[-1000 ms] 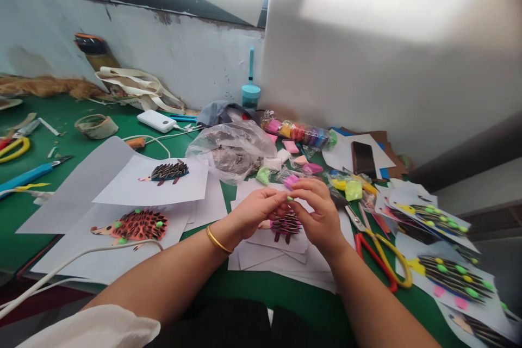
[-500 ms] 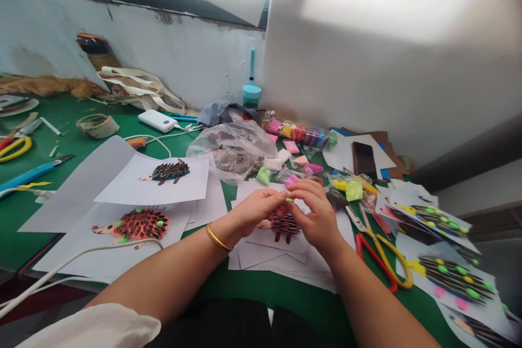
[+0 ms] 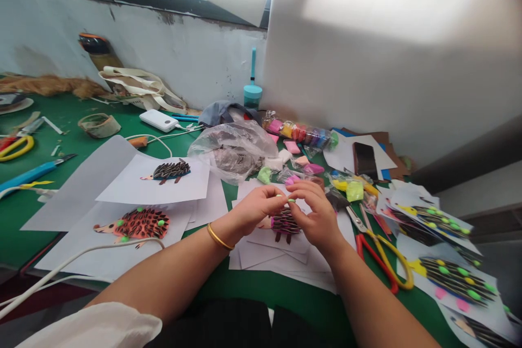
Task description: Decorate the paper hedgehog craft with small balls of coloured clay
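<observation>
Pinching a light green clay bit (image 3: 291,201) between thumb and fingertip of the right hand (image 3: 316,212), and gripping a second green bit (image 3: 279,196) just beside it in the narrowly closed left hand (image 3: 259,209). Working above a magenta hedgehog collage (image 3: 285,224) on white paper (image 3: 261,255), near the middle of the green bench (image 3: 212,277). Has scissors (image 3: 365,230) close on the right, an orange hedgehog collage (image 3: 142,223) on the left and a clear plastic bag (image 3: 234,157) on the far side.

The left hand (image 3: 259,209) and right hand (image 3: 317,216) pinch green clay (image 3: 291,200) above a hedgehog picture (image 3: 284,223).
</observation>
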`<state>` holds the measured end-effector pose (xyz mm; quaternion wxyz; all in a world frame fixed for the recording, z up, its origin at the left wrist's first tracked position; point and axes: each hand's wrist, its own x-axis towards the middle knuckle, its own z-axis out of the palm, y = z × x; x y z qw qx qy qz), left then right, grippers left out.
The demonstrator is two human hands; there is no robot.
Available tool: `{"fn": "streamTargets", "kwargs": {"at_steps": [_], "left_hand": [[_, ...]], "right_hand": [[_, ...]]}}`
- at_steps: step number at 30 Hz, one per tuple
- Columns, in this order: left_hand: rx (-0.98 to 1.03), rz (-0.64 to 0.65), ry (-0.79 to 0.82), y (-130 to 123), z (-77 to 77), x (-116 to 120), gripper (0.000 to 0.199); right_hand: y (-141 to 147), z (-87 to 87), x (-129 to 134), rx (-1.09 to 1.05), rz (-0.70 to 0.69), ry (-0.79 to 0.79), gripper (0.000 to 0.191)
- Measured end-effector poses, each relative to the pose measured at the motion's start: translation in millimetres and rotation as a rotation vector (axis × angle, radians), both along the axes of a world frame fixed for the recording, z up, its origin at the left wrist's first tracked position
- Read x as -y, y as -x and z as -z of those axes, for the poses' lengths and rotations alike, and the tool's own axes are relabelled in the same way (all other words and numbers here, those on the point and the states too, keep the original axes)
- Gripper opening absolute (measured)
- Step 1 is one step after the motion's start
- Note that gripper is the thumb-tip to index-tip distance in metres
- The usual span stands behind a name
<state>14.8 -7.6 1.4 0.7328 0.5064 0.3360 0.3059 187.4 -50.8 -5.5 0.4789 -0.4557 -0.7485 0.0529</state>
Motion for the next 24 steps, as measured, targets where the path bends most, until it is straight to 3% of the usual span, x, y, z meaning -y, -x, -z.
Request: {"fn": "streamTargets", "kwargs": {"at_steps": [2,5,8,11,14,20,24], "left_hand": [[-0.04,-0.021,-0.076,-0.2,-0.8,1.2,0.032],[-0.183,-0.089,-0.325,0.3,-0.5,1.9,0.019],[-0.243,-0.158,-0.455,1.0,0.9,0.0,0.015],[-0.097,-0.189,-0.269,-0.4,0.4,-2.3,0.019],[0.126,-0.175,0.034,-4.2,-1.8,-0.9,0.03],[0.494,-0.145,0.52,-10.9,-2.9,8.2,0.027],[0.616,-0.083,0.715,-5.1,-8.5,5.6,0.055]], "right_hand": [[1.3,-0.3,0.5,0.007,0.002,-0.005,0.01],[1.3,1.0,0.7,-0.024,0.024,0.016,0.007],[-3.1,4.7,-0.5,-0.194,0.08,0.162,0.005],[-8.3,7.6,-2.1,-0.373,0.134,0.315,0.018],[-6.8,6.4,-1.0,-0.357,0.127,0.328,0.022],[18.4,2.4,9.0,-0.134,0.002,0.131,0.021],[33.5,-0.2,13.9,0.158,-0.035,-0.062,0.023]]}}
